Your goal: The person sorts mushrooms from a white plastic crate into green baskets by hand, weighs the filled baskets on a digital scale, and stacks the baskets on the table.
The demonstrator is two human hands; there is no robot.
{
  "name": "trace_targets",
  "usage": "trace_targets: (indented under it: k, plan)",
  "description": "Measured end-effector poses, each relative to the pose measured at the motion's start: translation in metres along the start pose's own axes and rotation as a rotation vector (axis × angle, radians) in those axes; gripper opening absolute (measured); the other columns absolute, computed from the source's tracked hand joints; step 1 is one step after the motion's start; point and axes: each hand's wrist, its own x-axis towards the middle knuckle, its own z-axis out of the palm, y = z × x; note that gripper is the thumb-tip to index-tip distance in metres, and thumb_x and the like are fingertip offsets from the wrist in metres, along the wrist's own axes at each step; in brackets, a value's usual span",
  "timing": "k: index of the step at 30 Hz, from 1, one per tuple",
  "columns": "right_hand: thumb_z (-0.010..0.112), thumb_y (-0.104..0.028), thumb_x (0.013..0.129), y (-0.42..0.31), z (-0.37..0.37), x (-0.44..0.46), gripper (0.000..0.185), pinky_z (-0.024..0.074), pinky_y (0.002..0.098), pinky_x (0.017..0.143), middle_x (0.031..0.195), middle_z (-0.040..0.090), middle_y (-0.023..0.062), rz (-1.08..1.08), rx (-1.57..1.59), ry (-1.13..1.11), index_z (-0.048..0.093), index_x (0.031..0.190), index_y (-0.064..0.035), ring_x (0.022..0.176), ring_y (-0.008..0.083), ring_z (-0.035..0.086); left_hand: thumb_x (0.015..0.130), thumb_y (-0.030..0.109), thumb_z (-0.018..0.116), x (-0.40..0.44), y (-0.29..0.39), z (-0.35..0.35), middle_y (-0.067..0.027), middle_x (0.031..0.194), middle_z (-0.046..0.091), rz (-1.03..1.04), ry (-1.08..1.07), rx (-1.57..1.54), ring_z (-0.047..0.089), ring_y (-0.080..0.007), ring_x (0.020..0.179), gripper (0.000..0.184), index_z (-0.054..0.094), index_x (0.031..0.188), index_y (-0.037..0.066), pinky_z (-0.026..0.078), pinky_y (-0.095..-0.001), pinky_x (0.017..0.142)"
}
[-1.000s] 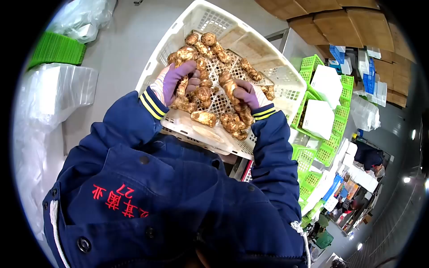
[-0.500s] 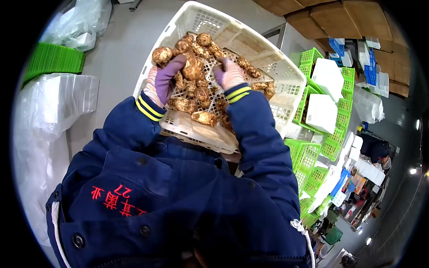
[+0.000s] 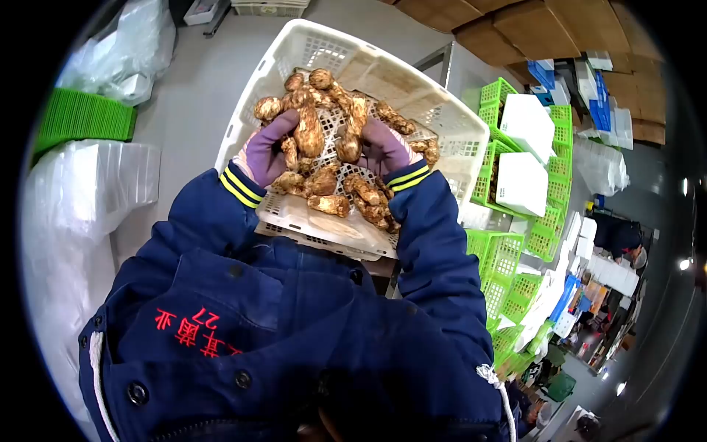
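A white plastic crate (image 3: 247,121) holds several brown, scaly mushrooms (image 3: 329,205). My left hand (image 3: 266,152), in a purple glove, is closed round a thick-stemmed mushroom (image 3: 309,134) at the crate's left side. In my right hand (image 3: 387,147), also gloved, is another long mushroom (image 3: 354,127), gripped near its right side and held roughly upright. The two held mushrooms are side by side, a small gap between them. Some fingertips are hidden behind the mushrooms. Other mushrooms lie on the crate's mesh floor below and beyond both hands.
Green crates (image 3: 497,261) line the right side, some with white foam lids (image 3: 521,180). Cardboard boxes (image 3: 530,37) are stacked at the upper right. Stacked green trays (image 3: 85,116) and plastic-wrapped white boxes (image 3: 96,184) stand at the left. A person (image 3: 618,239) is at the far right.
My right hand has picked up a mushroom and turned it upright beside the left one. My left hand keeps its mushroom. The crate appears slightly lower and further left in view.
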Motion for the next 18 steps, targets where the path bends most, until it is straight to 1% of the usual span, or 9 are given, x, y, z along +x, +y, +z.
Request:
trace_targets:
  k: [1, 3, 4, 9, 12, 13, 16, 17, 18]
  plan:
    - [0.056, -0.016, 0.086, -0.004, 0.008, -0.007, 0.041, 0.0505, 0.0311, 0.082, 0.111, 0.058, 0.0077, -0.032, -0.097, -0.05, 0.045, 0.123, -0.0007, 0.1, 0.0168, 0.058, 0.094, 0.019, 0.046, -0.002, 0.004, 0.012, -0.0106, 0.123, 0.053, -0.097, -0.009, -0.105, 0.052, -0.022, 0.113, 0.038, 0.043, 0.128, 0.003, 0.042, -0.0391, 0.098]
    - [0.057, -0.017, 0.087, -0.01, 0.022, -0.03, 0.034, 0.0478, 0.0268, 0.081, 0.108, 0.06, 0.007, -0.027, -0.283, 0.104, 0.052, 0.115, -0.0002, 0.097, 0.0144, 0.058, 0.094, 0.019, 0.046, -0.012, -0.001, 0.027, -0.0107, 0.124, 0.052, -0.036, -0.146, 0.209, 0.052, -0.0222, 0.113, 0.039, 0.041, 0.129, 0.003, 0.042, -0.039, 0.099]
    - [0.06, -0.019, 0.086, -0.005, 0.023, -0.039, 0.032, 0.0452, 0.0235, 0.079, 0.104, 0.061, 0.0054, -0.137, -0.149, 0.054, 0.056, 0.111, 0.0005, 0.093, 0.0113, 0.057, 0.094, 0.021, 0.047, -0.011, 0.006, 0.053, -0.0101, 0.125, 0.051, -0.266, -0.127, -0.013, 0.051, -0.0215, 0.114, 0.041, 0.04, 0.131, 0.004, 0.041, -0.0385, 0.099]
    - [0.064, -0.02, 0.082, -0.008, 0.001, -0.115, 0.033, 0.0459, 0.0263, 0.075, 0.093, 0.062, 0.0048, -0.339, -0.506, 0.285, 0.059, 0.106, 0.0019, 0.085, 0.0121, 0.056, 0.087, 0.014, 0.058, 0.003, -0.02, 0.119, -0.007, 0.109, 0.06, -0.375, -0.158, 0.307, 0.058, -0.0161, 0.102, 0.034, 0.052, 0.118, 0.001, 0.048, -0.031, 0.089]
    - [0.062, -0.016, 0.082, 0.002, -0.012, -0.175, 0.032, 0.0461, 0.0267, 0.076, 0.094, 0.062, 0.005, -0.506, -0.34, 0.464, 0.058, 0.107, 0.0023, 0.086, 0.0117, 0.056, 0.082, 0.012, 0.062, 0.024, -0.065, 0.165, -0.0069, 0.109, 0.061, -0.427, -0.41, 0.511, 0.057, -0.0152, 0.101, 0.033, 0.057, 0.112, 0.0, 0.043, -0.03, 0.092]
    - [0.061, -0.012, 0.082, 0.007, -0.01, -0.19, 0.033, 0.0458, 0.0267, 0.077, 0.097, 0.062, 0.0052, -0.56, -0.099, 0.514, 0.057, 0.111, 0.0033, 0.087, 0.0119, 0.055, 0.081, 0.013, 0.062, 0.026, -0.083, 0.191, -0.0061, 0.107, 0.061, -0.426, -0.447, 0.565, 0.058, -0.0148, 0.099, 0.031, 0.058, 0.109, 0.0, 0.045, -0.0294, 0.089]
    - [0.059, -0.01, 0.083, 0.011, -0.036, -0.268, 0.034, 0.0451, 0.0276, 0.079, 0.1, 0.061, 0.0059, -0.709, -0.22, 0.782, 0.055, 0.113, 0.0033, 0.087, 0.0131, 0.055, 0.085, 0.013, 0.057, 0.043, -0.148, 0.243, -0.0072, 0.112, 0.058, -0.539, -0.714, 0.651, 0.056, -0.0154, 0.101, 0.036, 0.052, 0.118, 0.0, 0.045, -0.031, 0.088]
    - [0.06, -0.011, 0.083, 0.02, -0.052, -0.287, 0.034, 0.0451, 0.0273, 0.078, 0.101, 0.06, 0.006, -0.882, -0.484, 0.834, 0.055, 0.114, 0.0026, 0.086, 0.0131, 0.054, 0.084, 0.013, 0.057, 0.035, -0.171, 0.279, -0.0063, 0.111, 0.057, -0.51, -0.789, 0.621, 0.056, -0.0142, 0.099, 0.036, 0.051, 0.117, -0.001, 0.046, -0.0294, 0.086]
    - [0.061, -0.013, 0.081, 0.018, -0.061, -0.309, 0.036, 0.0451, 0.0268, 0.077, 0.1, 0.06, 0.0058, -0.769, -0.216, 0.944, 0.054, 0.113, 0.0026, 0.085, 0.0126, 0.054, 0.083, 0.014, 0.059, 0.033, -0.192, 0.299, -0.0079, 0.111, 0.058, -0.575, -0.823, 0.577, 0.056, -0.015, 0.1, 0.04, 0.049, 0.119, -0.001, 0.046, -0.029, 0.087]
